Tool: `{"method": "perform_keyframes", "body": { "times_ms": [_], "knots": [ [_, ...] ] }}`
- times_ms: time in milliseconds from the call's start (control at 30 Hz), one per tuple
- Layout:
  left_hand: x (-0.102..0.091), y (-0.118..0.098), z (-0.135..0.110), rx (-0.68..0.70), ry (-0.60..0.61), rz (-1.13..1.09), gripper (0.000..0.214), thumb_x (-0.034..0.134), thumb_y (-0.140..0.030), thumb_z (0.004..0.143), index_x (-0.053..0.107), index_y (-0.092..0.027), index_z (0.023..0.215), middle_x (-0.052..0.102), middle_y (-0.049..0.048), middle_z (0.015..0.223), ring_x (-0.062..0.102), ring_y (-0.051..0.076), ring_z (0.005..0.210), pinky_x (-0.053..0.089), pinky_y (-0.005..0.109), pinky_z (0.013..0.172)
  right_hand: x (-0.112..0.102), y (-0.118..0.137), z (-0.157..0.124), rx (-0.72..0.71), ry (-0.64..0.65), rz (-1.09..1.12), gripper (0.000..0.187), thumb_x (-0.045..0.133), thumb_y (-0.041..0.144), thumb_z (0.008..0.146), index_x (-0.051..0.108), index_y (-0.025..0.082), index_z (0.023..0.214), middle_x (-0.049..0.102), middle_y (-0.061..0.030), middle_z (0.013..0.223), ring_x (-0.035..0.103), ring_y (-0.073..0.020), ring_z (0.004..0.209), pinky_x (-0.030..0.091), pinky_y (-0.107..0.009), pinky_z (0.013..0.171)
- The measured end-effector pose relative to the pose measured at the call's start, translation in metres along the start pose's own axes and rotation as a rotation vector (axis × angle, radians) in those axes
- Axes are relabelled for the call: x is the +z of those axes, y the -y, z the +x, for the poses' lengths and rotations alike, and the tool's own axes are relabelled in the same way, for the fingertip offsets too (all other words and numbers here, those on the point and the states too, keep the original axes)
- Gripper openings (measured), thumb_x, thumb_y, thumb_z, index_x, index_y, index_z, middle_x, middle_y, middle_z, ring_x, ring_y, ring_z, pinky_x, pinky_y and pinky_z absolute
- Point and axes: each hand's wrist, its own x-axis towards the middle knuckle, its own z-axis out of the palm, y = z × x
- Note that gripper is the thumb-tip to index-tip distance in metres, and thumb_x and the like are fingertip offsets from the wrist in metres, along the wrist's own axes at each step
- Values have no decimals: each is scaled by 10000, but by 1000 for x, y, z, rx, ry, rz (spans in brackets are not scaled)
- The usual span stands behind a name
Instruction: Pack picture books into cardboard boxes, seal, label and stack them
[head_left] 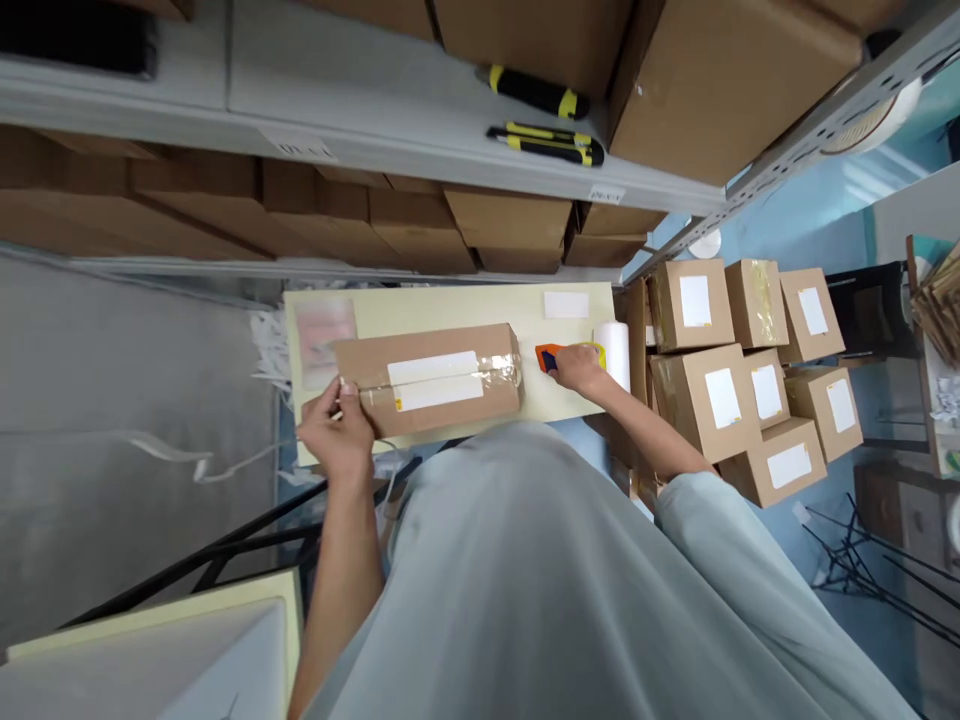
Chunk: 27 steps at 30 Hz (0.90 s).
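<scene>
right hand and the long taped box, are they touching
Apart: the head view shows pale tabletop between the right hand and the long taped box.

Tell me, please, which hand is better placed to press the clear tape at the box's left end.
Probably the left hand: it is at that end of the cardboard box, while the right hand holds an orange tape dispenser beyond the opposite end.
</scene>
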Motion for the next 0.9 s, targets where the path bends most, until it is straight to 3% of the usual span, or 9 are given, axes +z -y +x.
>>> {"method": "perform_keyframes", "body": {
  "times_ms": [100, 200, 267, 333, 467, 533, 600, 733, 900],
  "knots": [
    [-3, 4, 11, 30, 37, -48, 516, 586, -354, 942, 766, -85, 1344, 768, 177, 1193, 714, 309, 1131, 600, 481, 1074, -3, -8, -7, 35, -97, 105, 401, 608, 492, 1119, 789, 150, 1225, 805, -218, 1303, 764, -347, 1247, 561, -368, 970],
    [-1, -16, 23, 134, -8, -80, 597, 631, -352, 889, 694, -115, 1433, 723, 218, 1360, 649, 401, 1346, 513, 610, 1208, -28, -16, -20, 18, -327, 225, 443, 640, 567, 1094, 773, 151, 1168, 802, -226, 1264, 765, -361, 1215, 546, -358, 973],
    [0, -50, 28, 282, -50, -147, 620, 636, -381, 923, 646, -150, 1499, 673, 217, 1478, 573, 415, 1470, 417, 636, 1299, -56, -14, -27, 14, -460, 316, 469, 648, 593, 1077, 727, 151, 1211, 799, -223, 1228, 768, -376, 1171, 550, -366, 933],
    [0, -96, 32, 461, -16, -274, 584, 583, -439, 1002, 635, -174, 1520, 677, 195, 1499, 582, 386, 1477, 420, 602, 1312, -89, -5, -32, -30, -555, 389, 458, 643, 549, 1071, 655, 157, 1307, 795, -199, 1188, 774, -376, 1105, 553, -373, 884],
    [-2, -189, 44, 782, 57, -442, 479, 506, -425, 1086, 684, -244, 1492, 698, 131, 1517, 557, 327, 1521, 431, 546, 1322, -166, 28, -24, -324, -688, 408, 423, 585, 374, 1060, 524, 155, 1417, 759, -164, 1153, 753, -342, 1032, 563, -389, 877],
    [-1, -221, 62, 851, 62, -478, 461, 494, -382, 1082, 707, -245, 1467, 695, 129, 1525, 569, 326, 1510, 447, 551, 1312, -206, 50, -12, -462, -760, 357, 376, 568, 327, 1055, 528, 156, 1388, 744, -164, 1170, 730, -327, 1060, 561, -399, 923],
    [1, -243, 85, 852, 63, -480, 467, 493, -323, 1049, 725, -211, 1439, 683, 160, 1538, 607, 344, 1471, 468, 580, 1291, -243, 72, 1, -507, -821, 301, 336, 583, 291, 1043, 555, 160, 1350, 743, -167, 1192, 715, -316, 1092, 553, -399, 960],
    [3, -258, 126, 808, 67, -431, 485, 515, -246, 961, 752, -143, 1371, 702, 217, 1501, 643, 388, 1437, 474, 629, 1273, -295, 112, 23, -404, -813, 172, 322, 645, 231, 1001, 630, 150, 1313, 770, -147, 1201, 727, -293, 1124, 541, -359, 998],
    [-3, -227, 135, 805, 32, -433, 452, 543, -293, 968, 761, -200, 1353, 745, 180, 1446, 674, 375, 1398, 508, 617, 1249, -318, 137, 38, -333, -800, 144, 338, 698, 140, 901, 721, 161, 1238, 805, -112, 1205, 738, -276, 1161, 543, -348, 1043]
  ]
}}
